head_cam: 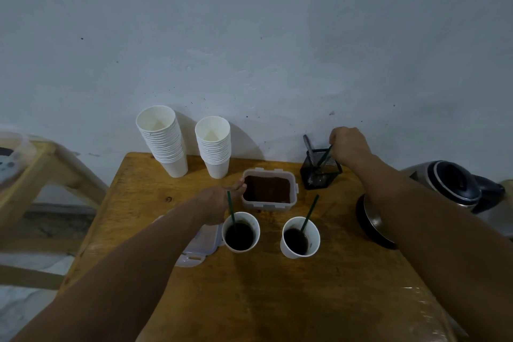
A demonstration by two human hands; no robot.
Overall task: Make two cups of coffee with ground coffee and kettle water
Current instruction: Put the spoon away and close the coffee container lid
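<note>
Standing on the counter, both cups hold dark coffee with stirrers, so brewing looks done. Right hand pinches a stick at the mesh holder; left hand touches the open coffee container, grip unclear. Lidding remains.

Wooden counter holding two paper-cup stacks, open coffee tub, its lid, two filled cups, mesh holder, kettle base.

Pale blue-grey speckled wall, worn wooden table against it, light wooden frame at left, dim light
</note>
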